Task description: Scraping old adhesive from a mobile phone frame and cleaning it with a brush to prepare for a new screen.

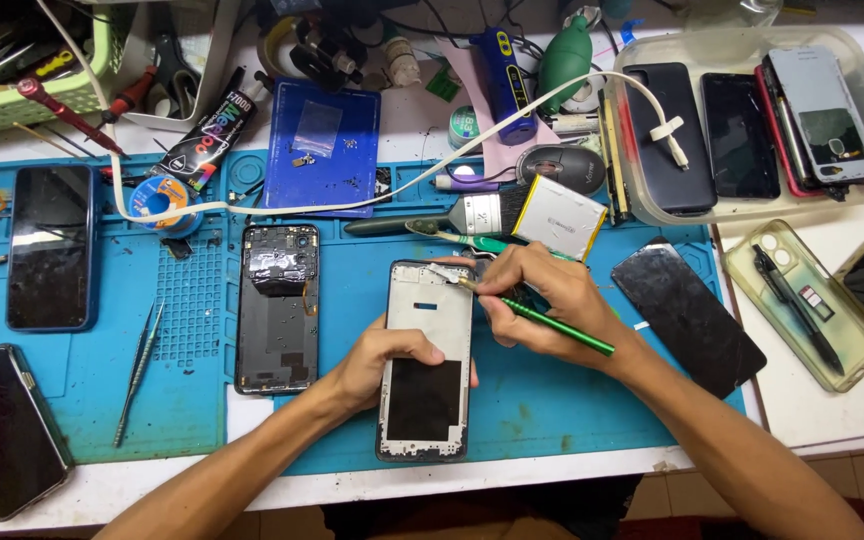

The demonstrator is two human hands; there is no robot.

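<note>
Steadying phone frame (430, 345) — left hand (384, 362); right hand (542, 300) grips green tool (552, 326).

Tweezers (139, 370) left of phone frame (427, 360)

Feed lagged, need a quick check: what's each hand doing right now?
Left hand: closed on the side of the phone frame, holding it on the blue mat.
Right hand: closed on a green tool, tip at the frame's top.

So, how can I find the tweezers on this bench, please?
Start from the blue work mat that covers the bench. On its left part, between the dark phone and the opened phone back, lie the tweezers. They are thin, silver and pointed, unlike the flat phones around them.
</note>
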